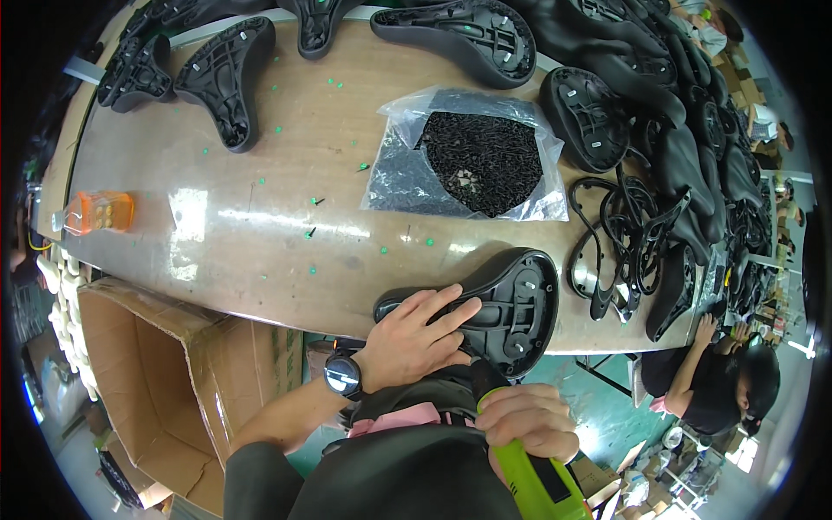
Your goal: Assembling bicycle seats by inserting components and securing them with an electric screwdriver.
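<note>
A black bicycle saddle [520, 299] lies underside up at the table's near edge, its wide end to the right and its ribbed frame showing. My left hand [420, 334] grips it near the narrow end, fingers laid across the underside. A watch is on that wrist. My right hand [527, 420] is wrapped around a lime-green power screwdriver [533, 481]. The tool's black nose points up at the saddle's near edge; its tip is hidden there, so contact cannot be made out.
Beyond the saddle lies a plastic bag of black screws [481, 165]. Saddles [230, 82] line the far edge and pile up at right, beside black frame loops [620, 234]. An orange bottle [104, 212] stands left. A cardboard box [156, 373] sits below. A co-worker [719, 381] is at right.
</note>
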`<state>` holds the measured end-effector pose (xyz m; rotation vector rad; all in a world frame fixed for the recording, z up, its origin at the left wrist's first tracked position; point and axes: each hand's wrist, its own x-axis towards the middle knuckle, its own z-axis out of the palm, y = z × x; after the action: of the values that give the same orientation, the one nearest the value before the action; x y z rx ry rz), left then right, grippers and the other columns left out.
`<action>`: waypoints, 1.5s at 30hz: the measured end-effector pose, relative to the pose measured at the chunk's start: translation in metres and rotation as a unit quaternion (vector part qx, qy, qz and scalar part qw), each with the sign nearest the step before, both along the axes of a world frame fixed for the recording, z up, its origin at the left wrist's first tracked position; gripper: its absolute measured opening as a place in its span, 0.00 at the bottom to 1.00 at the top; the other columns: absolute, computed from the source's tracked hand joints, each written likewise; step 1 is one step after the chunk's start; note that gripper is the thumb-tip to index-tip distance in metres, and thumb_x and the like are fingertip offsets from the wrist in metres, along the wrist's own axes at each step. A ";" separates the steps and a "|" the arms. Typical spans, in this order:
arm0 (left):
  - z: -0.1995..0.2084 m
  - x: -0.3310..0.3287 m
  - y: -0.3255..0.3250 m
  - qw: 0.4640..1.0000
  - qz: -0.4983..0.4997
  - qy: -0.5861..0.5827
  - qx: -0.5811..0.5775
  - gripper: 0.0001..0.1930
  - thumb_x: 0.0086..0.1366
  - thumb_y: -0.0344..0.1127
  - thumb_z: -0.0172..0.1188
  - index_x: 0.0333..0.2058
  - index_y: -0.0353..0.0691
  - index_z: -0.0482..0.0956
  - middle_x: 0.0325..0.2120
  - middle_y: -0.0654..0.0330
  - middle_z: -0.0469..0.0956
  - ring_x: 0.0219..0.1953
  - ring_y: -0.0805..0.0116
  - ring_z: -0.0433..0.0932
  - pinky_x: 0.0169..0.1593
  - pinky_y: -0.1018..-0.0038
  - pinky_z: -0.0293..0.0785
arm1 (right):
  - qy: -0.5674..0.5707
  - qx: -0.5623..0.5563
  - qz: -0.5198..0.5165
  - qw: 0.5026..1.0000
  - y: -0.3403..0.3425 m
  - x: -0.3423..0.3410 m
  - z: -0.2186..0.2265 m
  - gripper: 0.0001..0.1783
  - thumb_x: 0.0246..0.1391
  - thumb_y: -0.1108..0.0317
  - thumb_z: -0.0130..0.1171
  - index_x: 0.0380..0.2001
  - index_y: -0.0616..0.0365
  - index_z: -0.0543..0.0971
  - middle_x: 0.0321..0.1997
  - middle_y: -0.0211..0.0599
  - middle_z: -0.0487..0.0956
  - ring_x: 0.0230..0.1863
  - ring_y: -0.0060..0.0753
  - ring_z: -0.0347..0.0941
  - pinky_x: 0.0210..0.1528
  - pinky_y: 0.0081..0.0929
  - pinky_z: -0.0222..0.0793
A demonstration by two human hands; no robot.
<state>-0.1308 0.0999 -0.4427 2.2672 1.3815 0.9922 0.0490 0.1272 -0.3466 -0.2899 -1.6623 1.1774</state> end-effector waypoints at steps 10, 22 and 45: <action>-0.008 -0.001 0.000 1.000 -0.007 -0.012 0.000 0.17 0.59 0.49 0.65 0.27 0.41 0.78 0.62 0.57 0.69 0.64 0.53 0.66 0.60 0.59 0.68 | -0.007 -0.046 0.015 0.999 0.015 -0.010 -0.007 0.11 0.54 0.71 0.59 0.36 0.62 0.69 0.29 0.48 0.80 0.27 0.48 0.80 0.35 0.45 0.81; 0.009 0.003 0.003 0.999 -0.030 -0.004 -0.031 0.20 0.54 0.48 0.68 0.39 0.40 0.77 0.62 0.56 0.69 0.65 0.53 0.65 0.61 0.58 0.66 | -0.009 -0.077 0.124 0.989 0.045 -0.003 0.027 0.24 0.58 0.55 0.62 0.49 0.61 0.70 0.24 0.41 0.80 0.18 0.40 0.77 0.23 0.37 0.78; 0.039 -0.071 -0.071 0.817 0.445 -0.242 -0.274 0.42 0.45 0.42 0.77 0.56 0.25 0.71 0.43 0.44 0.81 0.45 0.58 0.82 0.52 0.66 0.76 | 0.277 -0.351 0.087 0.890 0.043 0.059 0.048 0.46 0.60 0.25 0.39 0.52 0.65 0.66 0.20 0.41 0.73 0.15 0.37 0.70 0.19 0.34 0.69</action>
<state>-0.2017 0.0288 -0.4037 0.8109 2.1274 1.0877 0.1075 0.1703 -0.2986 -0.2174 -0.7336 1.7811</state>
